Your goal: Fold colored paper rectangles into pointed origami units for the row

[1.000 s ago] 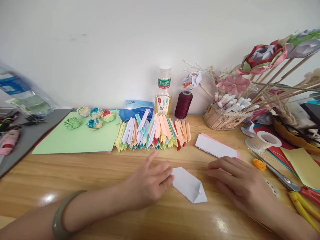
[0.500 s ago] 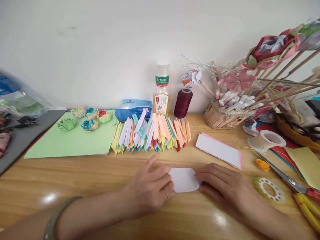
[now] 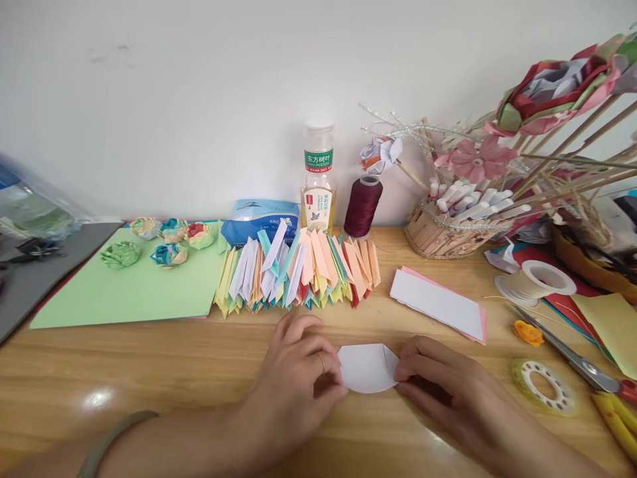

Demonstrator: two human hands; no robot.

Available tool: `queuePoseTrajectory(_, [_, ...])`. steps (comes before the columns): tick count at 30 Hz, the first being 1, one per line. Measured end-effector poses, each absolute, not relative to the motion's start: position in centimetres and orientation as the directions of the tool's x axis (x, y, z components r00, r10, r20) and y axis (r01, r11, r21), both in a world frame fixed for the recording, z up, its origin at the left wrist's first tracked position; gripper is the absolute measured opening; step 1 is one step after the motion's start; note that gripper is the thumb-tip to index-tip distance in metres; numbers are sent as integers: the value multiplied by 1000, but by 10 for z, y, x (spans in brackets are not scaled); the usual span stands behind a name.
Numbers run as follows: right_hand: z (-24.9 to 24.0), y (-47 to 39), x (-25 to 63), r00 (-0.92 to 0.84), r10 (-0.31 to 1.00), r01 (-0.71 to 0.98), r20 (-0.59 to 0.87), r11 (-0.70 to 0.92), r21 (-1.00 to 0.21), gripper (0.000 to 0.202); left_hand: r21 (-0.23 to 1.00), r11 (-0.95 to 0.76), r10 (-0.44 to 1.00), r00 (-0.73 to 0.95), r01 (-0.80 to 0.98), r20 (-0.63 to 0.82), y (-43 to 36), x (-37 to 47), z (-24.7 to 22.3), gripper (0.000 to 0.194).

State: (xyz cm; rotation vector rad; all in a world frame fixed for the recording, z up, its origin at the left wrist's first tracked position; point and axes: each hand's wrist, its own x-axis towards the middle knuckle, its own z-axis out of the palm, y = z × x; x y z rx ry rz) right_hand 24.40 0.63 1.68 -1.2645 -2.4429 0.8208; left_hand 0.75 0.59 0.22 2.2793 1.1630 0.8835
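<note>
A small white paper [image 3: 367, 369] with folded corners is held between my two hands, low in the middle of the view. My left hand [image 3: 301, 378] pinches its left end between thumb and fingers; a ring and a bracelet show on this arm. At the paper's right end, the thumb and fingers of my right hand [image 3: 440, 382] are closed on its pointed edge. Behind the paper lies a long row of folded paper strips [image 3: 298, 272] in many colours. A stack of white and pink paper slips [image 3: 438, 304] rests behind my right hand.
Green sheets [image 3: 134, 295] bearing several paper flowers lie at left. Behind the strips stand a blue packet [image 3: 261, 219], a bottle [image 3: 318, 179] and maroon thread [image 3: 363, 207]. At right are a basket [image 3: 452, 232], a white spool [image 3: 540, 282], scissors [image 3: 572, 352] and tape [image 3: 542, 385].
My left thumb has come forward to the paper's left edge, and my right fingers have shifted down its right end. The paper's near edge now bulges toward me. The view has shifted slightly.
</note>
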Motion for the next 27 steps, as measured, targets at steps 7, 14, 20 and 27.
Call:
queuePoseTrajectory(7, [13,7,244,-554,833,661,4,443,-606,15,686,-495,861,407,533,305,5,8,-3,11])
queuePoseTrajectory(14, [10,5,238,-502,865,709,10,418,-568,15,704,-482,874,342,522,345,3,13,-7,10])
queuePoseTrajectory(20, [9,3,235,-491,870,729,45,438,-527,18,683,-506,861,349,527,370,6,14,-8,13])
queuePoseTrajectory(27, [8,4,232,-481,876,739,42,431,-518,17,682,-504,861,366,530,352,9,17,-4,15])
